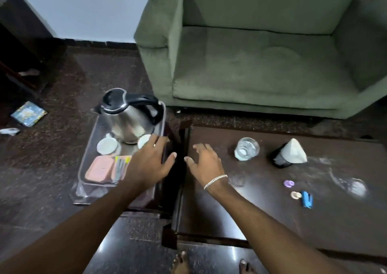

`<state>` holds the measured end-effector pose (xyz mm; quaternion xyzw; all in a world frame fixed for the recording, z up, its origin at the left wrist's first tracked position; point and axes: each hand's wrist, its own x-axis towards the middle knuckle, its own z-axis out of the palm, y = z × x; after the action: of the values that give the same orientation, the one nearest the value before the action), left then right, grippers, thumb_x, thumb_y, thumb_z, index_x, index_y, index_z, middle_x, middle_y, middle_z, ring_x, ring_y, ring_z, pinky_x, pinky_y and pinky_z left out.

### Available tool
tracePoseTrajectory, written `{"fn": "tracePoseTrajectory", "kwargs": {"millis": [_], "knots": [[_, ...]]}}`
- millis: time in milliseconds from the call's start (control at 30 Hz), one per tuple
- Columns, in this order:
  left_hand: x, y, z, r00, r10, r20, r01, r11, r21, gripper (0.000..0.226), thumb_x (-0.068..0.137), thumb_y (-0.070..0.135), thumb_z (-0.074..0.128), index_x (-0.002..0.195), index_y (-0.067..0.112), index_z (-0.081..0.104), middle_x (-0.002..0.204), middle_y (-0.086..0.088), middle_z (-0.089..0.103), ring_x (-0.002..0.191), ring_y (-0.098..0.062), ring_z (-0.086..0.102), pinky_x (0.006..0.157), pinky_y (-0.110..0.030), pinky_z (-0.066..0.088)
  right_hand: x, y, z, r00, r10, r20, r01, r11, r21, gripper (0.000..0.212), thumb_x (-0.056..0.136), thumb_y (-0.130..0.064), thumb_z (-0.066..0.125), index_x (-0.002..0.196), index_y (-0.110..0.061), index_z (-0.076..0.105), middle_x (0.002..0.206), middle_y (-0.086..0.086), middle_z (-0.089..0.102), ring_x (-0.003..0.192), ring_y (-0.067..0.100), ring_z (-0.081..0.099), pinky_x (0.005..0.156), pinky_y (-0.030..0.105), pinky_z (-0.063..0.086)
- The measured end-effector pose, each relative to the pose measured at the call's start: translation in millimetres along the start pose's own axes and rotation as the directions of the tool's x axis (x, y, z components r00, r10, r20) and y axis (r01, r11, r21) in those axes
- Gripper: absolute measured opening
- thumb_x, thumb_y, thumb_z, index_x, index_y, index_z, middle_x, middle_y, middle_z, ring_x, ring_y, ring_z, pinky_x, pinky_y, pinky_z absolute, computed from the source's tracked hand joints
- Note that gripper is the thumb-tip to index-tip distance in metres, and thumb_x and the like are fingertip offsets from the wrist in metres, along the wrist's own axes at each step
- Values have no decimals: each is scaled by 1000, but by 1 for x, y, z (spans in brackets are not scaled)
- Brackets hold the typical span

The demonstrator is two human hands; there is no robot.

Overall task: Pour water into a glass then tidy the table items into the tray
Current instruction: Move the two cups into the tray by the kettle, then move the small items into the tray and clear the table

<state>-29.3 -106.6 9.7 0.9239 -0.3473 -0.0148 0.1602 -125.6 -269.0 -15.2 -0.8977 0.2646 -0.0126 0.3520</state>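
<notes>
A clear tray (83,173) sits on a small dark stand at the left. It holds a steel kettle (127,114) with a black handle, two white cups (107,146), a pink box (98,171) and some sachets. My left hand (149,162) hovers over the tray's right edge, fingers spread, holding nothing. My right hand (206,161), with a bracelet at the wrist, is open above the left end of the dark table (240,211). A glass (246,148) with water in it stands on the table to the right of that hand.
On the table also stand a dark cup with a folded white napkin (290,153), a purple cap (289,183), a small round lid (296,195) and a blue stapler-like item (307,199). A green armchair (261,54) is behind. Litter (28,113) lies on the floor at the left.
</notes>
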Motion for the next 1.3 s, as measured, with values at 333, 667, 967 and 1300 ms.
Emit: {"fn": "tracePoseTrajectory", "kwargs": {"millis": [333,667,967,1300], "knots": [[3,222,134,902,192,386,-121,972,-202,40,93,49,56,121,21,55,116,1,50,97,-33,67,81,-45,55,-98,247,-108,917,389,-88,-388,921,25,32,82,-28,73,109,-10,67,108,12,68,103,31,63,87,33,48],[17,352,262,749,278,602,-155,956,-250,61,88,40,72,141,35,42,144,-3,34,127,-35,56,103,-48,50,-111,407,-153,851,512,-121,-519,854,-38,50,78,-16,74,126,-20,61,112,9,51,98,34,61,83,27,45],[22,382,309,734,275,621,-169,959,-225,50,92,26,69,138,27,50,148,-8,31,131,-33,51,109,-46,46,-78,443,-123,879,474,-40,-474,880,20,52,71,-25,82,121,-24,66,117,5,50,97,28,64,97,34,52],[33,376,307,736,304,605,-203,952,-231,28,93,6,58,119,14,56,125,-6,42,102,-38,63,91,-50,52,-90,420,-124,969,228,-97,-248,870,-426,42,70,-45,71,110,-37,60,119,-2,45,105,26,36,78,42,30]]}}
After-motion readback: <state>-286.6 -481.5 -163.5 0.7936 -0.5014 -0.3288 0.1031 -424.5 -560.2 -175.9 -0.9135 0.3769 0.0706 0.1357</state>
